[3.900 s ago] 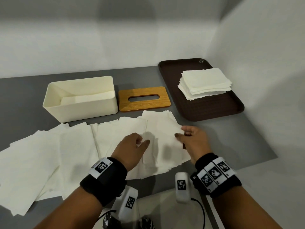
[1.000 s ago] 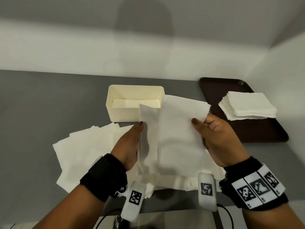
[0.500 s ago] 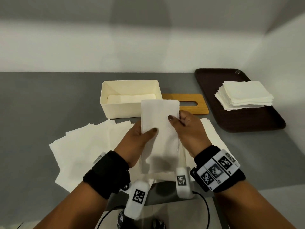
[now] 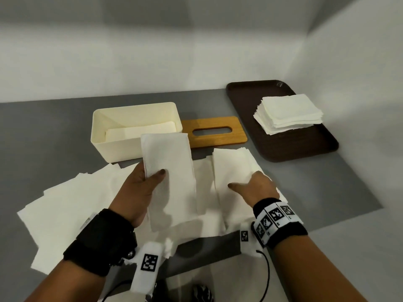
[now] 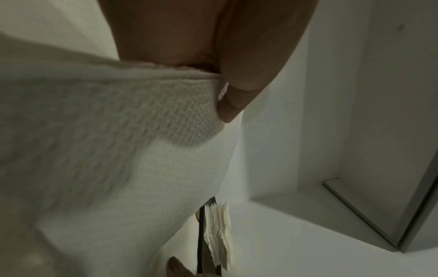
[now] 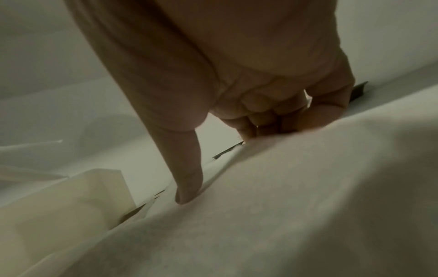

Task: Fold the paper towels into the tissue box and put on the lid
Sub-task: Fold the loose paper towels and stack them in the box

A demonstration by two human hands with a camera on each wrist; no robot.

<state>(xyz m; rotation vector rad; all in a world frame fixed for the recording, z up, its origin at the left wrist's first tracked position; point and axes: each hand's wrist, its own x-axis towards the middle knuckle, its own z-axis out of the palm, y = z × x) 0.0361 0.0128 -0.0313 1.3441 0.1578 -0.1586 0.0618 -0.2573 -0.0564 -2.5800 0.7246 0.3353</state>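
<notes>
My left hand (image 4: 152, 174) holds a folded white paper towel (image 4: 168, 162) upright above the table, thumb (image 5: 237, 93) on its front face and fingers behind it. The towel's top edge overlaps the front wall of the cream tissue box (image 4: 117, 147), which has folded towels lying inside. The wooden lid (image 4: 214, 131) with its slot lies flat to the right of the box. My right hand (image 4: 250, 184) is down on a loose paper towel (image 6: 260, 206) on the table, fingers curled onto it and thumb (image 6: 187, 178) pressed on it.
Several unfolded sheets (image 4: 65, 205) are spread over the grey table in front of the box. A dark brown tray (image 4: 305, 147) at the right carries a stack of towels (image 4: 287, 114). White walls close off the back and right.
The right hand has let go of the folded towel and dropped to the sheets on the table. The left hand alone keeps the folded towel, now nearer the box.
</notes>
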